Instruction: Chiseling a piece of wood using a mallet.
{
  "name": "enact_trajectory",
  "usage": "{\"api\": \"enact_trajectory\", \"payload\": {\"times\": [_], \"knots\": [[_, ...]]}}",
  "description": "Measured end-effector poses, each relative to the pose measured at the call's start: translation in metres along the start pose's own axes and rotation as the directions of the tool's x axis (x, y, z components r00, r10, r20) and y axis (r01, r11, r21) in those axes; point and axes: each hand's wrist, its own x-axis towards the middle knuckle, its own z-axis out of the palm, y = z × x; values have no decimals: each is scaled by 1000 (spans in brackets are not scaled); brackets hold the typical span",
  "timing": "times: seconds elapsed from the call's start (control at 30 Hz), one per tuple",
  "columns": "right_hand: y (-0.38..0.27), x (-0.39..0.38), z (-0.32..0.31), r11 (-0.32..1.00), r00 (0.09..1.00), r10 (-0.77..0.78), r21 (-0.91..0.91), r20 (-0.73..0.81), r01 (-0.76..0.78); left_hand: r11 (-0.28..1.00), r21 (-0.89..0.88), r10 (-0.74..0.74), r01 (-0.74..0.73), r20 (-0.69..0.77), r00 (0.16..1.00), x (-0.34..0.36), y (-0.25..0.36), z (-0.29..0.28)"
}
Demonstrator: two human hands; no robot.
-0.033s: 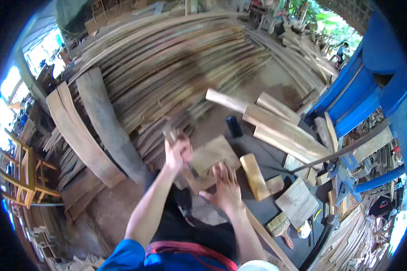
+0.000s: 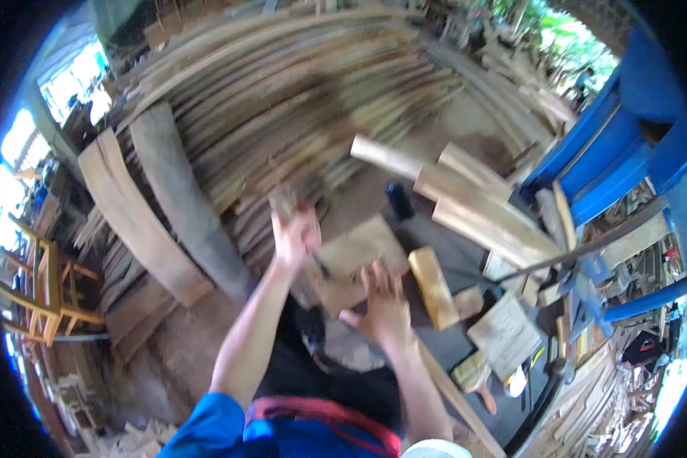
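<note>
My left hand is closed round a blurred, wood-coloured thing that sticks out above the fist; its kind is not clear. A thin dark piece shows below the fist, by the left part of a flat square wooden board. With fingers spread, my right hand lies on the near right edge of that board. Just right of it are a thick pale wood block and a small wood cube.
Long planks lie on the dark bench beyond a black cylinder. A brush and a square wood piece are at right, near a blue machine. Stacked timber fills the far side; a wooden chair frame stands left.
The view has shifted slightly. My left hand has moved a little up and to the left relative to the board, still closed. My right hand stays on the board.
</note>
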Motion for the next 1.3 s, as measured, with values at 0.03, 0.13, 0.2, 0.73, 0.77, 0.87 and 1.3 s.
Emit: {"api": "enact_trajectory", "payload": {"times": [0.03,0.13,0.2,0.73,0.77,0.87,1.3], "knots": [[-6,2,-11,1000,1000,17,12,8,-17,992,96,73,-78,59,996,16,13,-15],[-1,6,-15,997,1000,-28,67,-1,28,781,379,548,-496,-33,836,47,41,-5],[7,0,-11,997,1000,-28,78,-1,28,921,103,372,-375,45,927,23,46,7],[12,-7,0,996,998,-52,67,-39,54,976,-216,46,40,378,925,27,41,2],[11,-8,0,996,998,-55,68,-43,57,952,-270,-4,145,463,887,16,28,7],[14,-6,-3,998,999,-38,55,-38,40,924,-198,-86,328,726,682,-3,-6,15],[13,-8,-5,994,998,-32,107,-55,38,968,-225,-5,116,440,898,21,29,24]]}}
